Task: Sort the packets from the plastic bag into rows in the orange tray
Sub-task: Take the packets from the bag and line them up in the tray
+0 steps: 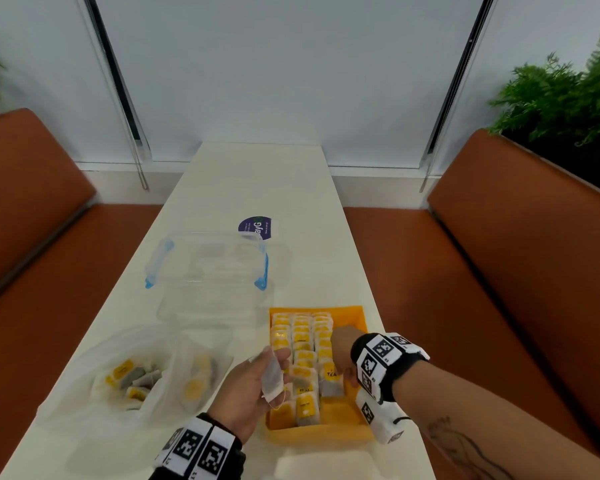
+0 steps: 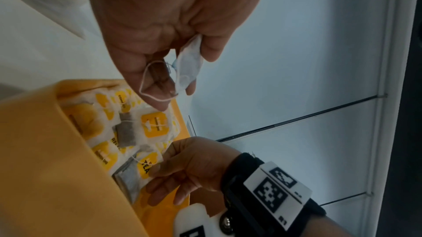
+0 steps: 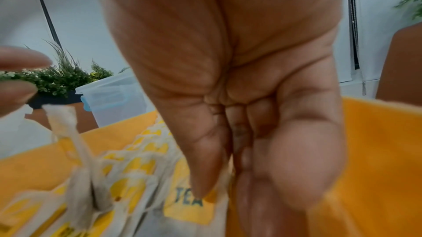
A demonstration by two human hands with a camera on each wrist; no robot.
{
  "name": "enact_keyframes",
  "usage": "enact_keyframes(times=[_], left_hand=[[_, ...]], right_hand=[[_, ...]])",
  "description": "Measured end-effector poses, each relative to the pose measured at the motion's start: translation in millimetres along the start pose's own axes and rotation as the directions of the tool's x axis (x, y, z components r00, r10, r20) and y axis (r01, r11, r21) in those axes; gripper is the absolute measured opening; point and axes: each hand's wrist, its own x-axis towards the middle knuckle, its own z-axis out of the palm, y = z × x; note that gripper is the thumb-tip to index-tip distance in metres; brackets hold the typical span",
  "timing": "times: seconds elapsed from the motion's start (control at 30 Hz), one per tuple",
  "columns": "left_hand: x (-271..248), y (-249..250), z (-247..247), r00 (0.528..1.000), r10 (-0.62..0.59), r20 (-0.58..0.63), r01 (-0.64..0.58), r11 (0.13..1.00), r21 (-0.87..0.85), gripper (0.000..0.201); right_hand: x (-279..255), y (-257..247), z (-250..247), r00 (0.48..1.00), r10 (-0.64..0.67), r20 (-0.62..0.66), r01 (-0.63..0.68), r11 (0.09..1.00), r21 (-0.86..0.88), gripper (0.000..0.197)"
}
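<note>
The orange tray [image 1: 357, 311] sits on the white table at the front right, with rows of yellow-and-white tea packets [image 1: 302, 337] in it. My left hand [image 1: 274, 367] hovers at the tray's left edge and pinches a pale packet [image 1: 272, 379] with a loose string [image 2: 146, 85]. My right hand [image 1: 343, 370] reaches into the tray and pinches a packet marked TEA [image 1: 330, 378] between thumb and fingers [image 2: 157, 170], at the near end of the right row. The plastic bag [image 1: 136, 375] lies at the left with several packets inside.
A clear lidded box with blue clips [image 1: 208, 261] stands behind the bag and tray, with a purple label [image 1: 256, 227] beyond it. Orange benches [image 1: 499, 271] flank the narrow table. Plants [image 1: 561, 95] stand at the back corners.
</note>
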Motion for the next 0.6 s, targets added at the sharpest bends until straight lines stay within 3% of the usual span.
enact_keyframes(times=[0.1,0.2,0.27,0.3,0.4,0.47,0.5,0.6], left_hand=[[1,2,2,1.000,-0.002,-0.005,0.002,1.000,0.019,0.034],[4,4,3,1.000,0.001,0.005,-0.001,1.000,0.019,0.031],[6,4,4,1.000,0.016,-0.002,-0.016,0.999,0.035,0.027],[8,4,4,1.000,0.022,-0.011,-0.022,0.999,0.041,0.025],[10,2,6,0.999,0.029,-0.031,-0.027,0.998,0.054,0.021],[10,1,7,0.999,0.030,-0.033,-0.027,0.997,0.073,0.021],[10,0,8,0.999,0.032,-0.031,-0.029,0.996,0.082,0.022],[9,1,7,0.998,0.057,-0.026,-0.053,0.992,0.117,0.024]], right_hand=[[-4,2,-3,0.999,-0.043,0.030,0.047,0.992,-0.119,0.026],[-12,7,-9,0.973,-0.069,-0.219,0.092,0.991,0.095,0.017],[-20,6,-13,0.916,-0.129,-0.380,0.230,0.945,0.234,0.007],[-26,3,-16,0.898,-0.175,-0.403,0.304,0.910,0.282,0.015],[-34,-14,-14,0.913,-0.307,-0.271,0.367,0.905,0.213,0.039],[-29,-25,-8,0.929,-0.313,-0.195,0.323,0.946,0.022,0.034],[-24,-27,-4,0.932,-0.303,-0.199,0.302,0.953,-0.038,0.025],[-18,-23,-3,0.929,-0.279,-0.245,0.273,0.960,-0.058,0.041]])
